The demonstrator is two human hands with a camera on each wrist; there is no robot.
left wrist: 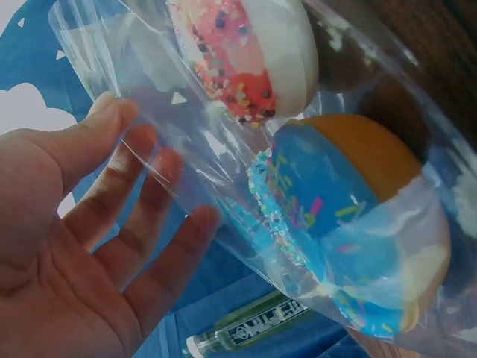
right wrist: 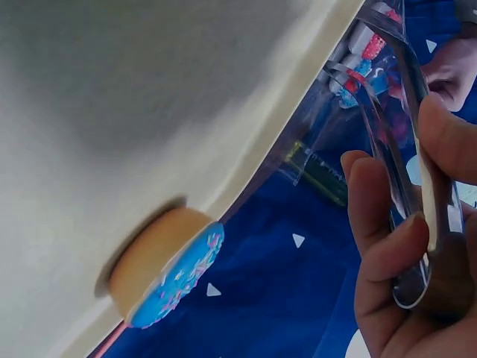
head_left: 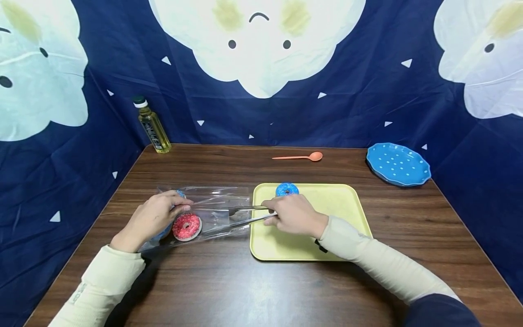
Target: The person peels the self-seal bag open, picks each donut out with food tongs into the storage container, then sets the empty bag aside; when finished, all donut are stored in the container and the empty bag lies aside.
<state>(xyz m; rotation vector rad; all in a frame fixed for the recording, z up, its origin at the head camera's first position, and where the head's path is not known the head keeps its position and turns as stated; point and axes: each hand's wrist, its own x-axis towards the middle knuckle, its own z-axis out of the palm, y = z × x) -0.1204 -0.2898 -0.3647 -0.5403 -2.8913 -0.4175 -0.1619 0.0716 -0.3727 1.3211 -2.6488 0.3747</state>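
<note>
Metal tongs sit in the grasp of the right hand, its fingers and thumb bent round their arms; the arms stand apart and run leftward to the clear bag, the tips near the pink donut, though whether they lie under or over the film I cannot tell; the left hand pinches the bag's film between thumb and forefinger, the other fingers loosely bent.

The pink donut lies inside the bag, sprinkled icing up, just beside the left hand; a blue donut lies next to it in the bag; in the head view blue shows on both sides of the left hand, and whether that is one donut or more I cannot tell.

To the right, touching the bag's end or just beside it, is a yellow tray; an iced donut, also blue, rests on it by the far rim, just beyond the right hand.

Farther out on the brown table, an orange spoon lies behind the tray; a dotted plate sits at the far right; an oil bottle stands at the far left corner; blue cloth with white shapes hangs behind.
</note>
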